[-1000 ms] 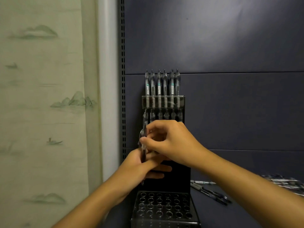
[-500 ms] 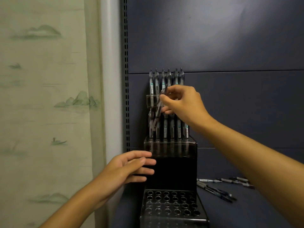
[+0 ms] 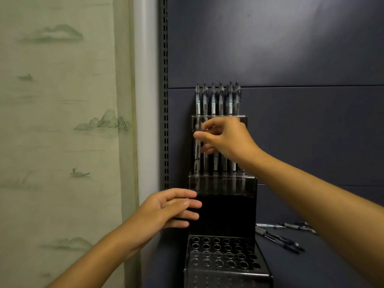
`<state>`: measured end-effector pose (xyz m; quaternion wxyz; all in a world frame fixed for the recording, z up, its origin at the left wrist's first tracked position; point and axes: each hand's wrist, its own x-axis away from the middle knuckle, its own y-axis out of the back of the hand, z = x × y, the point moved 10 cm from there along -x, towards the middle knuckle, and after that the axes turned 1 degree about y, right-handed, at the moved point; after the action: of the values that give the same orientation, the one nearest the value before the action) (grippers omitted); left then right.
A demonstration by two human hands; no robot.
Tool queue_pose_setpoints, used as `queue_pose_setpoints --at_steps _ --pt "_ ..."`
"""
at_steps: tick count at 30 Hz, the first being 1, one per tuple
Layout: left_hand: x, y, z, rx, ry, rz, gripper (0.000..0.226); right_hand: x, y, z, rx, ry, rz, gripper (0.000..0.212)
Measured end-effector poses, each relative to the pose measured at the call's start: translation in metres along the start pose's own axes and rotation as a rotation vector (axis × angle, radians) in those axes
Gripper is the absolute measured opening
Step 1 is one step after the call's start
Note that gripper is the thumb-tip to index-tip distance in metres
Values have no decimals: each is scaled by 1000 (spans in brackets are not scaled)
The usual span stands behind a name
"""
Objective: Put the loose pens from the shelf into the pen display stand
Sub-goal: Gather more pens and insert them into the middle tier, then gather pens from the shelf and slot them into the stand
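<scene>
A black tiered pen display stand (image 3: 225, 213) stands on the dark shelf against the back panel. Its top tier holds several clear pens (image 3: 217, 99), and the middle tier holds several more. My right hand (image 3: 226, 138) pinches a clear pen (image 3: 197, 154) by its upper end, nearly upright, with its tip at the leftmost hole of the middle tier. With fingers straight and holding nothing, my left hand (image 3: 172, 208) hovers at the stand's left side. The lowest tier (image 3: 224, 256) shows several empty holes.
Several loose pens (image 3: 278, 238) lie on the shelf to the right of the stand. A slotted shelf upright (image 3: 165, 100) runs up left of the stand, beside a white post and a pale green patterned wall (image 3: 62, 121).
My right hand took the pen from my left hand, lifted it, then brought it down to the left end of the middle tier. My left hand let go and stays beside the stand.
</scene>
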<state>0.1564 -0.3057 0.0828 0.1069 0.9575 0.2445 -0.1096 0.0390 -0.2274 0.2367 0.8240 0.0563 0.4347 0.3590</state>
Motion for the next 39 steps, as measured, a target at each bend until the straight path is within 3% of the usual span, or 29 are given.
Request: queue_pose_setpoints --at_steps 13,18,24,32,39 --pt "-5 -13 -5 21 -46 34 36 4 -11 -10 297 17 77 28" --pt "-13 -34 -17 -15 -89 65 26 26 7 -10 354 67 62 27" --pt "-40 -114 -30 -65 -151 176 26 74 72 -39 300 104 65 15" --pt "-80 -241 -30 -223 -182 261 22 124 210 -73 -173 137 -38 9" --pt "-121 -329 11 -560 -180 232 23 158 281 -203 98 -82 62 12"
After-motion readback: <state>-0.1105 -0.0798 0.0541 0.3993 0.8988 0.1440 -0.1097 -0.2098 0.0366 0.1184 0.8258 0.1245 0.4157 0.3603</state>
